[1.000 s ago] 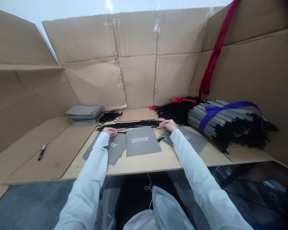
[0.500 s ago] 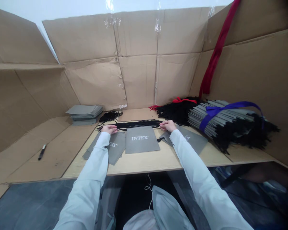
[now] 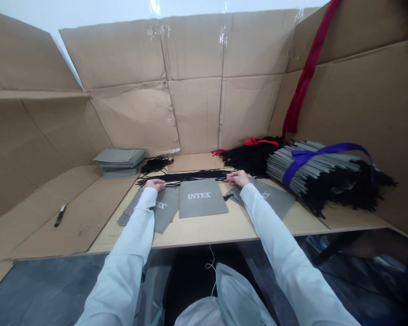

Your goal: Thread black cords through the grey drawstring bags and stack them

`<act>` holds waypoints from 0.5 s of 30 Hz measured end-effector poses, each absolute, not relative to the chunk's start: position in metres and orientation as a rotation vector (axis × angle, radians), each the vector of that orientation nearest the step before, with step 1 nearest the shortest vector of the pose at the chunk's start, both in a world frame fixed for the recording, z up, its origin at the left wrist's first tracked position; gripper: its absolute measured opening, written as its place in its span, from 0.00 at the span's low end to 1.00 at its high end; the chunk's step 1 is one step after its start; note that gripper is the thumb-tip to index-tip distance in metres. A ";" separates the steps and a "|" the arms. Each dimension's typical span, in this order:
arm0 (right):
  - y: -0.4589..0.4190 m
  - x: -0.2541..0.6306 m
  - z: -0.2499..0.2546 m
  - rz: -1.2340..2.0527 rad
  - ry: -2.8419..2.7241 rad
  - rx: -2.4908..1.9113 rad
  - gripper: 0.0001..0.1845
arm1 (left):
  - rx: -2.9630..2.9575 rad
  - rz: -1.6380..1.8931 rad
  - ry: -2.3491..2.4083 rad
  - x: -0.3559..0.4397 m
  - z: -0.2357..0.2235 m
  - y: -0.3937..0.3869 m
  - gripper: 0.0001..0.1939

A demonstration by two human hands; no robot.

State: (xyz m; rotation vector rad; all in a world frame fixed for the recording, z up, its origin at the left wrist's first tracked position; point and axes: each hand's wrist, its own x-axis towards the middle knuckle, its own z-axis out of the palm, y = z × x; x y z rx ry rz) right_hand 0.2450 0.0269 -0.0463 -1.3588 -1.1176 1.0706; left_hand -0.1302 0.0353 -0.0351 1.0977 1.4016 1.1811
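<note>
My left hand (image 3: 154,184) and my right hand (image 3: 238,178) lie curled over a bundle of black cords (image 3: 187,176), which runs between them along the top edge of a grey INTEX bag (image 3: 201,201). Both hands appear to grip the cords. A second grey bag (image 3: 165,213) lies under my left forearm, and a third (image 3: 275,199) lies partly under my right forearm. Both sleeves are white.
A strapped stack of grey bags (image 3: 313,167) with black cords lies at the right, and a grey stack (image 3: 119,162) stands at the back left. A black marker (image 3: 60,215) lies on cardboard at the left. Cardboard walls surround the wooden table (image 3: 207,233).
The middle bag has shifted slightly toward the far side and lies flatter under the black cords. My left hand has moved slightly toward the far side, and my right hand has barely moved.
</note>
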 end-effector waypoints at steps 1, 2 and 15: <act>0.027 0.245 -0.047 1.067 -1.119 -1.363 0.07 | 1.074 1.212 1.439 -0.127 -0.036 0.036 0.08; 0.027 0.245 -0.047 1.061 -1.122 -1.367 0.07 | 1.049 1.232 1.454 -0.124 -0.036 0.036 0.09; 0.029 0.246 -0.048 1.019 -1.143 -1.408 0.05 | 0.797 1.502 1.209 -0.111 -0.030 0.026 0.11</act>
